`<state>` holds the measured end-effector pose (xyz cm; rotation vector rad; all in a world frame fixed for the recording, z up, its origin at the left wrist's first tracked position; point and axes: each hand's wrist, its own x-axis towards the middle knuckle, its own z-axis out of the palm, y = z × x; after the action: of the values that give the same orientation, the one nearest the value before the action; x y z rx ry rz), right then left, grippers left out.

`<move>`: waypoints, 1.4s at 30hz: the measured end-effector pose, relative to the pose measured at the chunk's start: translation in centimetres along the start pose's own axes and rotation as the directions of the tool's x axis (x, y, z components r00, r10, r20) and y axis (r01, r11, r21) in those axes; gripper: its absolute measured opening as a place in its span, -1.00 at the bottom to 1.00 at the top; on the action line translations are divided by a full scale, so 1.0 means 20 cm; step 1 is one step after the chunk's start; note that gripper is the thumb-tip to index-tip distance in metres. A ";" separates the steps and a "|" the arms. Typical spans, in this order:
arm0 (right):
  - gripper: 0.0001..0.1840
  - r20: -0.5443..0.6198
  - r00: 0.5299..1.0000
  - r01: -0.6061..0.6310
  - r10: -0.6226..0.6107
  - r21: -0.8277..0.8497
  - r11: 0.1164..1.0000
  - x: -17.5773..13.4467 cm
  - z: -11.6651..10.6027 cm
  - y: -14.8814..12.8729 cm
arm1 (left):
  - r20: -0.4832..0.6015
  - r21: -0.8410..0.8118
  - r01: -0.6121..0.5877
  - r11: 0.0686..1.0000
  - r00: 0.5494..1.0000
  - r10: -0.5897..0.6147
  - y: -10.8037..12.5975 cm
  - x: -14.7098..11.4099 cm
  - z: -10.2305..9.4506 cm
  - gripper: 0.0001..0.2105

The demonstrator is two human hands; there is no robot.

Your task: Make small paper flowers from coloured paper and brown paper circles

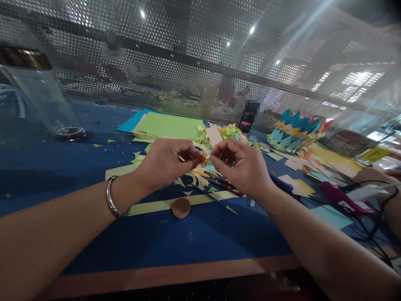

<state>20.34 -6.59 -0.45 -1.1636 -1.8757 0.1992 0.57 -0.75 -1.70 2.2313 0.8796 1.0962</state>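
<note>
Presently, the left hand (166,161) and right hand (246,167) are both pinching one small cream-and-orange paper piece (205,156) above the blue-topped table (188,246).

We see matt, paper-like material in the small piece (205,156) at centre, glossy metal on the bangle (110,197) lower left, and smooth, transparent walls on the jar (46,98) upper left.

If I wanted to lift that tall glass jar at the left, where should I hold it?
Probably around the middle of the glass jar, coming from its right, the side facing the left hand. Its tall shape offers more to grasp than the short lid on top.
</note>
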 end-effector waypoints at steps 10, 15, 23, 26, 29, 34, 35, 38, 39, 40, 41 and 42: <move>-0.94 0.009 0.999 -0.034 0.033 0.021 0.999 0.00 0.00 0.00 | 0.009 0.025 -0.019 1.000 1.000 0.019 -0.01 -0.01 0.01 -0.90; -0.92 0.023 0.998 -0.066 0.064 0.082 0.994 0.00 0.01 0.01 | -0.014 0.037 -0.012 0.999 1.000 0.013 -0.01 -0.01 0.01 -0.91; -0.82 0.073 0.992 -0.117 0.103 0.232 0.966 0.00 0.01 0.04 | 0.017 -0.034 0.046 0.998 0.999 -0.046 0.05 0.01 -0.02 -0.93; -0.79 0.084 0.992 -0.116 0.097 0.253 0.960 0.00 0.01 0.05 | 0.017 -0.071 0.081 0.994 0.997 -0.080 0.06 0.01 -0.03 -0.93; -0.78 0.080 0.993 -0.108 0.089 0.274 0.956 0.00 0.01 0.05 | 0.011 -0.090 0.074 0.993 0.997 -0.073 0.05 0.01 -0.03 -0.92; -0.83 0.068 0.994 -0.099 0.083 0.283 0.954 0.00 0.02 0.05 | -0.002 -0.055 0.033 0.998 0.999 -0.033 0.04 0.01 -0.02 -0.94; -0.83 0.067 0.994 -0.099 0.083 0.284 0.954 0.00 0.02 0.05 | -0.008 -0.031 0.025 0.999 1.000 -0.025 0.04 0.01 -0.03 -0.94; -0.85 0.060 0.995 -0.097 0.084 0.287 0.953 0.00 0.03 0.04 | -0.023 0.037 0.014 0.999 1.000 -0.013 0.06 0.01 -0.03 -0.93; -0.85 0.055 0.995 -0.096 0.083 0.287 0.953 0.00 0.03 0.04 | -0.025 0.051 0.018 0.999 1.000 -0.017 0.06 0.00 -0.03 -0.93; -0.85 0.050 0.996 -0.091 0.080 0.287 0.954 0.00 0.03 0.04 | -0.026 0.059 0.023 0.998 0.999 -0.022 0.07 0.00 -0.03 -0.93; -0.86 0.048 0.996 -0.088 0.077 0.288 0.954 0.00 0.03 0.04 | -0.027 0.062 0.027 0.998 0.999 -0.025 0.07 0.00 -0.03 -0.93; -0.86 0.046 0.996 -0.084 0.074 0.289 0.953 0.00 0.03 0.04 | -0.027 0.062 0.028 0.998 0.999 -0.027 0.07 0.00 -0.02 -0.93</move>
<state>20.39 -6.00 -1.35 -1.0366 -1.7591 0.5259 0.65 -1.61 -0.45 2.2529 0.9652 1.1019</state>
